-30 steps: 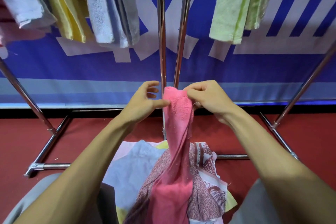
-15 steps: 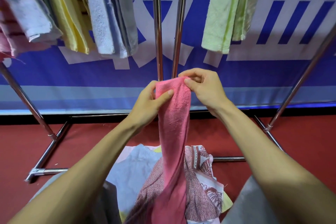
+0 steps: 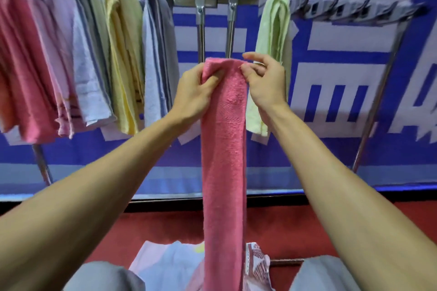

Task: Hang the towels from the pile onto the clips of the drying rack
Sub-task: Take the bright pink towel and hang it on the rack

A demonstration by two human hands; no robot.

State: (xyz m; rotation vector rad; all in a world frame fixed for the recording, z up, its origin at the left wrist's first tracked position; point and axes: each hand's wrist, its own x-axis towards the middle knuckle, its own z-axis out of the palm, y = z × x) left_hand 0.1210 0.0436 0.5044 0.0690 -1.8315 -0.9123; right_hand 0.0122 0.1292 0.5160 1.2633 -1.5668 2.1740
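A pink towel (image 3: 223, 149) hangs as a long folded strip in front of me, its top edge held up below the drying rack's top bar (image 3: 212, 0). My left hand (image 3: 194, 94) grips the top left corner, thumb pressed into the cloth. My right hand (image 3: 264, 80) pinches the top right corner with its upper fingers spread. Free metal clips (image 3: 350, 12) line the bar to the right of a hung light green towel (image 3: 274, 54). The pile of towels (image 3: 165, 264) lies on the red floor below, partly hidden by the pink strip.
Several hung towels fill the rack's left half: pink (image 3: 16, 61), lilac (image 3: 54, 54), grey (image 3: 92, 54), yellow (image 3: 125, 54), blue-grey (image 3: 158, 54). Two upright poles (image 3: 201, 35) stand at the centre. A slanted rack leg (image 3: 378, 92) runs at the right. A blue and white banner (image 3: 354, 73) is behind.
Both hands have raised the pink towel's top edge higher, lifting most of it off the pile. My view has tilted up, so the rack's top bar and clips show now.
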